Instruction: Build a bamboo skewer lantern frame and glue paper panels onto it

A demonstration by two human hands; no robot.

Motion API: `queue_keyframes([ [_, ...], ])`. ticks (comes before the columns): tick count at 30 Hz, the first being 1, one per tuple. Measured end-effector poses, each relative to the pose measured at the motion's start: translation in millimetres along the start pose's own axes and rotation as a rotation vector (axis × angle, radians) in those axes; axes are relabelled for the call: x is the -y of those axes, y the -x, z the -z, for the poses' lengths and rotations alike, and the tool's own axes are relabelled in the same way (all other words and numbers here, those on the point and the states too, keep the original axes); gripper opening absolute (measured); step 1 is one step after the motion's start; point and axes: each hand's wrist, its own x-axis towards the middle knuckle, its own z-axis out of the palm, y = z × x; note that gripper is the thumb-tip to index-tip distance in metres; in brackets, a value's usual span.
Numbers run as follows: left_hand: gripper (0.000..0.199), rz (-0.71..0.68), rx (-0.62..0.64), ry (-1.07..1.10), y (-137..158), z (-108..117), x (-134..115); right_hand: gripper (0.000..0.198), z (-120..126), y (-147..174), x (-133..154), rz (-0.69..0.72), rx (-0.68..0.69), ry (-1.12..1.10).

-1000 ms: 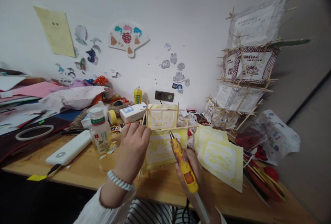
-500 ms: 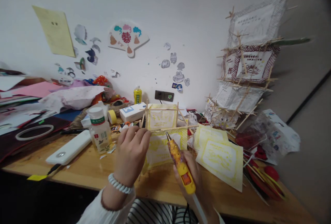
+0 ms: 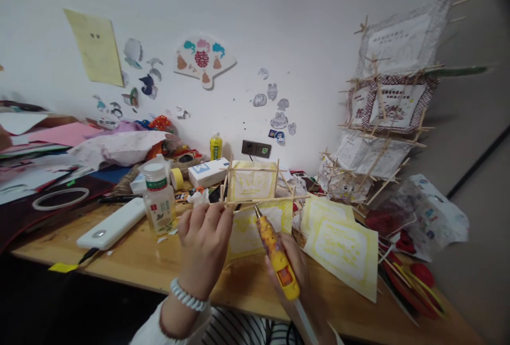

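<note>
My right hand is closed around a yellow glue gun with an orange trigger, a clear glue stick trailing from its back end. The gun's metal nozzle points up and meets, or nearly meets, a horizontal wooden stick of a small frame. That stick frame carries yellow-patterned paper panels, an upper one and a larger lower one. At the frame's left side my left hand is closed, fingers bent over the stick's end. The fingertips are hidden behind the hand.
Left of the hands stand a clear bottle and a white power bank. Yellow-edged paper sheets lie to the right. Behind them rises a tall stick-and-paper tower. Piled papers cover the far left.
The view has turned slightly left, so the scene sits further right. Against the frame, the glue gun's nozzle has slid a little left along the stick. Both grips are the same.
</note>
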Motion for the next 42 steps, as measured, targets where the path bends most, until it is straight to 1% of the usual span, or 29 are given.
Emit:
queue_keyframes([
  [2,0.010,-0.005,-0.014,0.018,2.5,0.2,1.5,0.015,-3.1,-0.5,-4.3,0.068,-0.007,0.056],
  [4,0.012,0.001,-0.038,0.060,6.1,-0.8,2.9,0.016,-7.3,-2.0,-7.3,0.108,0.029,0.091],
  [6,0.013,0.033,-0.055,0.135,9.9,-2.9,3.7,0.016,-12.2,-4.0,-7.4,0.095,0.083,0.105],
  [8,0.014,0.096,-0.053,0.219,13.5,-5.2,3.7,0.017,-17.1,-5.4,-5.4,0.057,0.102,0.116],
  [12,0.013,0.219,-0.044,0.331,17.6,-6.3,2.1,0.022,-24.0,-5.8,-2.3,0.063,0.044,0.148],
  [15,0.011,0.253,-0.054,0.359,16.2,-4.5,1.0,0.026,-24.9,-6.0,-1.8,0.045,0.036,0.203],
  [17,0.009,0.263,-0.059,0.372,13.9,-3.2,0.6,0.028,-24.1,-6.8,-0.6,0.011,0.049,0.254],
  [19,0.007,0.271,-0.054,0.390,11.8,-2.3,0.3,0.030,-22.7,-8.0,2.0,0.005,0.059,0.274],
  [22,0.006,0.285,-0.029,0.422,10.7,-1.3,-0.1,0.032,-19.7,-9.5,7.3,0.007,0.075,0.241],
  [25,0.006,0.292,-0.008,0.449,11.0,-0.1,-0.8,0.031,-18.1,-9.6,10.3,-0.029,0.095,0.230],
  [31,0.007,0.291,-0.011,0.462,9.3,1.9,-1.4,0.032,-21.2,-7.4,4.6,-0.032,0.045,0.270],
  [36,0.006,0.295,-0.016,0.453,7.6,2.0,-0.4,0.028,-16.7,-7.7,8.6,-0.106,0.072,0.319],
  [39,0.006,0.295,-0.016,0.446,5.3,1.6,-0.1,0.026,-13.0,-8.2,12.9,-0.113,0.083,0.323],
  [42,0.005,0.302,-0.013,0.438,2.0,0.8,-0.3,0.028,-12.3,-7.8,13.2,-0.109,0.072,0.355],
])
